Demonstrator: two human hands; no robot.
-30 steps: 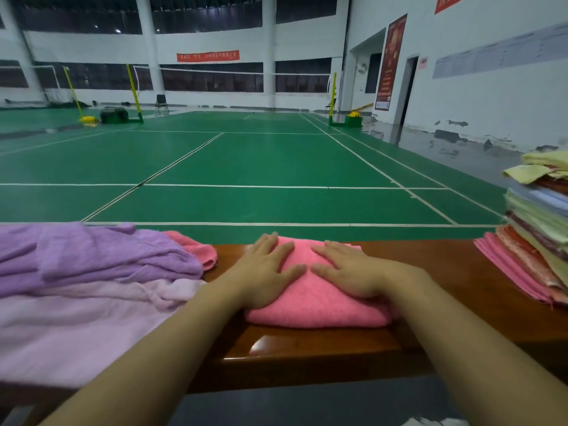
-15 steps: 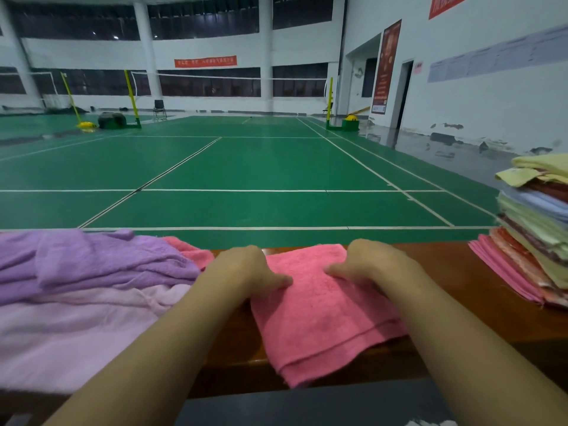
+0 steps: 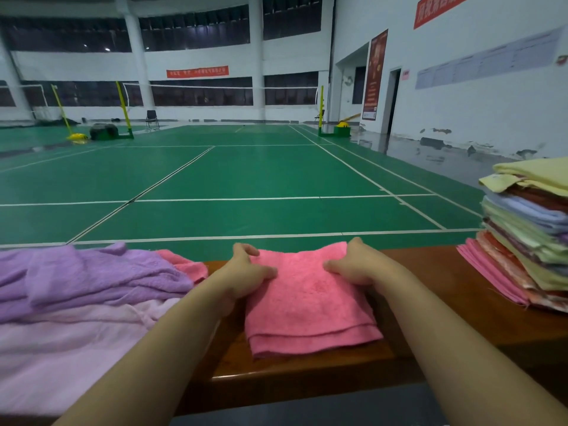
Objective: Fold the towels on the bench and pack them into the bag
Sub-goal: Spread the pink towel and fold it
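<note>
Gripping the far edge of a folded pink towel point(image 3: 310, 299), both hands work at the middle of the wooden bench point(image 3: 307, 368): the left hand point(image 3: 242, 272) pinches the far left corner with curled fingers, and the right hand point(image 3: 356, 265) pinches the far right corner the same way. The towel lies doubled on the bench top, and its near layered edge reaches almost to the bench's front lip. That is the weak spot, to my eye: if the hands drag it any nearer, the loose hem could slide over the edge and the fold would open. Lifting by the two corners alone could also let the lower layer sag away from the upper one, leaving a crooked fold. To the left sits a rumpled heap of purple and lilac towels point(image 3: 86, 290), touching a second pink towel point(image 3: 184, 264); a careless elbow might sweep that pile off. To the right, a tall stack of folded cloths point(image 3: 528, 241) leans a little and could topple if bumped. No bag is in view, so the packing spot cannot be judged.
</note>
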